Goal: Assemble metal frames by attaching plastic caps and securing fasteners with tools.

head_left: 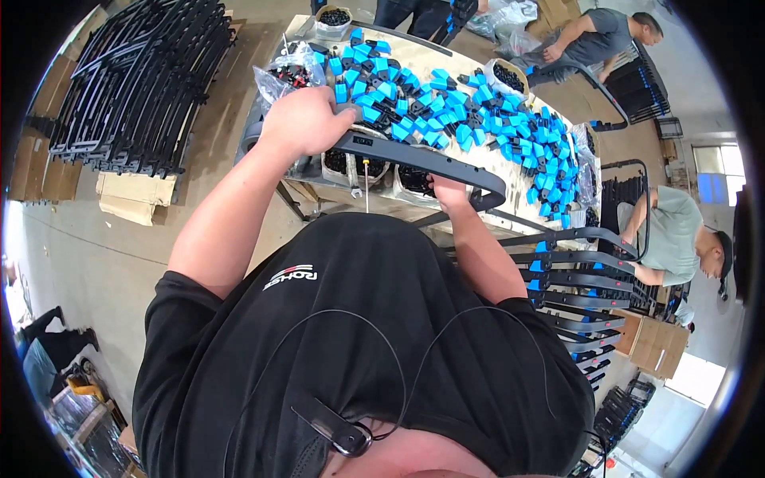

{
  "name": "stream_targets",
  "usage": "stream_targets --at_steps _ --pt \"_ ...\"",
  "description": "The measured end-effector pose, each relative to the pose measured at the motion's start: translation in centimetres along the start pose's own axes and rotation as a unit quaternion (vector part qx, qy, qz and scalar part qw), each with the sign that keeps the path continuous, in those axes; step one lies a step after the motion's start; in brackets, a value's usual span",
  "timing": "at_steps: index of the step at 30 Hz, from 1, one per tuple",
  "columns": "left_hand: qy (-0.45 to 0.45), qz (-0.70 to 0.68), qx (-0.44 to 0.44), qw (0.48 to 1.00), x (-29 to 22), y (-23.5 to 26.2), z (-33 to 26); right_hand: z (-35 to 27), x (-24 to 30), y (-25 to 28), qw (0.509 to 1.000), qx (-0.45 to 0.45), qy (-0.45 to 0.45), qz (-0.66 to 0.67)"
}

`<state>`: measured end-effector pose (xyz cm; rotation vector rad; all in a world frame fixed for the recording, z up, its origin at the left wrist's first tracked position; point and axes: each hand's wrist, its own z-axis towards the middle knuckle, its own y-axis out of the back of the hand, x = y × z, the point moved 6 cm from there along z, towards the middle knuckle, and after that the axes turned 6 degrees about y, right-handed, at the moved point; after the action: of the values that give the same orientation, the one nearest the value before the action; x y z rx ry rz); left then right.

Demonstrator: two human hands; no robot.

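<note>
My left hand point(307, 119) is wrapped round a black curved metal frame point(398, 150) near its left corner. The frame lies across the near edge of the table, bending round on the right. Below its bar, my right hand point(448, 193) reaches to a white bin point(405, 190) of small black parts. Its fingertips are at the bin, and the bar and parts partly hide them, so I cannot tell whether they hold anything. Between my hands, a thin metal rod with a yellow top point(366, 179) stands upright by the table edge. Many blue-and-black plastic pieces point(430, 103) are heaped beyond the frame.
A clear plastic bag point(291, 73) with red and black bits lies on the table's far left. Black frames are piled at left point(143, 88) and stacked by my right arm point(578, 279). Two co-workers point(598, 44) point(677, 231) work at right; another person point(410, 16) stands across the table.
</note>
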<state>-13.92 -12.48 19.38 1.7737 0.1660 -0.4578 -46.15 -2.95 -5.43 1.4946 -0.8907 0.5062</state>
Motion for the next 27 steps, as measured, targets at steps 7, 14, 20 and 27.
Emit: stream_targets --at_steps 7,14,20,27 --pt "0.015 0.022 -0.010 1.000 -0.2 -0.3 0.1 -2.2 2.2 -0.6 0.708 0.010 -0.169 0.685" --pt "-0.006 0.001 -0.055 0.998 -0.2 -0.4 -0.3 -4.5 4.5 -0.8 0.748 0.020 -0.221 0.625" --pt "-0.346 -0.175 -0.410 0.825 0.7 0.5 -7.4 -9.1 2.1 -0.4 0.810 0.087 -0.208 0.542" --pt "-0.112 -0.254 0.027 0.960 6.4 -14.3 -7.8 -17.6 -3.3 0.0 0.801 0.022 -0.227 0.554"
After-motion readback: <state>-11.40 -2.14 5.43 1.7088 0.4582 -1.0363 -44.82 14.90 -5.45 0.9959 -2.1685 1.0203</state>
